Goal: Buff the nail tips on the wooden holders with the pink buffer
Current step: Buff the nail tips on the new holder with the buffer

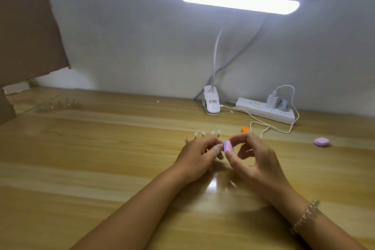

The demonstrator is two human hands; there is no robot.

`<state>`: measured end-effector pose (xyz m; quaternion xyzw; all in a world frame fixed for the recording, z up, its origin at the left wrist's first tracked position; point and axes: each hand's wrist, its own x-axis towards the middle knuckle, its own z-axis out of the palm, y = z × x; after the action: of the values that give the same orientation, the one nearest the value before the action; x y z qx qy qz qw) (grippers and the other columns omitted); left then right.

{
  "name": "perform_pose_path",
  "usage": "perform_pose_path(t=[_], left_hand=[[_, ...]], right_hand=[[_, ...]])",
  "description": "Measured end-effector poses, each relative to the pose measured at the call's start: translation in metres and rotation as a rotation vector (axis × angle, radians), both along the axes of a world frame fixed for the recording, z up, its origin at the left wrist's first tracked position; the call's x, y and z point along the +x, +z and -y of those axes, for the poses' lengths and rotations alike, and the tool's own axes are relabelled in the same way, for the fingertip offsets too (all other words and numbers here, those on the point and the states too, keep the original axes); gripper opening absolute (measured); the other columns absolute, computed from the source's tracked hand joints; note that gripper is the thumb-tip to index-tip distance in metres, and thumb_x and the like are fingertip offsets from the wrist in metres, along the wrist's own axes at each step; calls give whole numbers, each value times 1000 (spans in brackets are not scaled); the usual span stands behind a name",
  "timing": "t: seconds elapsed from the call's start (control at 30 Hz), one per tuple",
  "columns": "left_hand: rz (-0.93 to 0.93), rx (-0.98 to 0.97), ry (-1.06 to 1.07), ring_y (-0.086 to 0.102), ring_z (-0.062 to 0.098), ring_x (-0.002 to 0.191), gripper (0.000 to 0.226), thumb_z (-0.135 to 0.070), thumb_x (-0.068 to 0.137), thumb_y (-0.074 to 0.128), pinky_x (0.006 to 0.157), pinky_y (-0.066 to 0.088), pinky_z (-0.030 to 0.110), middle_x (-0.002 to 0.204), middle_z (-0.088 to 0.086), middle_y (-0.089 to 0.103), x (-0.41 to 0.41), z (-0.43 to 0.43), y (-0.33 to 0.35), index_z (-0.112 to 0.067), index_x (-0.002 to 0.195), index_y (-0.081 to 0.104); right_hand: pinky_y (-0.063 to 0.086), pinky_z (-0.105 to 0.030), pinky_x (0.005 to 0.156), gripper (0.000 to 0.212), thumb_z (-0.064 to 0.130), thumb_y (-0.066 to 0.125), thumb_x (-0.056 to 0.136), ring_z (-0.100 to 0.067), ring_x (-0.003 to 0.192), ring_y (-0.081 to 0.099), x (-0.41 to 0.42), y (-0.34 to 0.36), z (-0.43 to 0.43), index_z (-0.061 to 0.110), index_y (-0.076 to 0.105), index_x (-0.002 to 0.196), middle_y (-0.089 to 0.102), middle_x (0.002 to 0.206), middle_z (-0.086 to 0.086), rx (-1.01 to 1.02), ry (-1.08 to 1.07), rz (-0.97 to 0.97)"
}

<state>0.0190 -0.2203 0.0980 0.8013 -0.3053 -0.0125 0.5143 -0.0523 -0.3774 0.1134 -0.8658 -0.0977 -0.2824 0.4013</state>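
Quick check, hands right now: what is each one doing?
Left hand: fingers curled, pinched together beside the pink buffer; what it holds cannot be told.
Right hand: grip pinching the pink buffer.

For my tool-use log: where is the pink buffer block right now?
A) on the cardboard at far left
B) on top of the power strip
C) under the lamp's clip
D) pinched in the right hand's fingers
D: the right hand pinches the buffer between its thumb and fingers.
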Motion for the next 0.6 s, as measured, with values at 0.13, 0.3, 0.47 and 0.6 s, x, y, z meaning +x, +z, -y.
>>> perform_pose_path(t=[0.13, 0.3, 0.47, 0.6], left_hand=[[-24, -11, -16, 59, 16, 59, 20, -22, 101, 54, 62, 49, 33, 77, -13, 68, -1, 1, -1, -33, 92, 68], [-22, -29, -2, 57, 9, 53, 21, -21, 101, 53, 59, 47, 26, 75, -17, 67, 1, 0, -1, -32, 89, 66], [-18, -12, -9, 60, 20, 57, 20, -22, 101, 53, 60, 49, 30, 77, -16, 69, 2, 1, -2, -30, 91, 68], [-51, -43, 0, 54, 6, 49, 20, -20, 102, 52, 57, 44, 19, 76, -14, 69, 1, 1, -1, -26, 93, 68]], right_hand=[[53, -43, 74, 19, 14, 74, 82, -19, 75, 61, 5, 1, 5, 16, 63, 97, 66, 93, 7, 108, -110, -2], [53, -38, 67, 13, 19, 74, 83, -17, 68, 61, 3, -1, 2, 19, 64, 91, 67, 86, 10, 68, -12, -11], [52, -34, 65, 16, 21, 75, 83, -19, 66, 59, 7, -2, 6, 19, 64, 94, 68, 90, 10, 105, -67, -66], [51, -29, 61, 13, 23, 74, 84, -20, 67, 61, 8, -4, 9, 21, 65, 93, 69, 87, 10, 202, -21, -85]])
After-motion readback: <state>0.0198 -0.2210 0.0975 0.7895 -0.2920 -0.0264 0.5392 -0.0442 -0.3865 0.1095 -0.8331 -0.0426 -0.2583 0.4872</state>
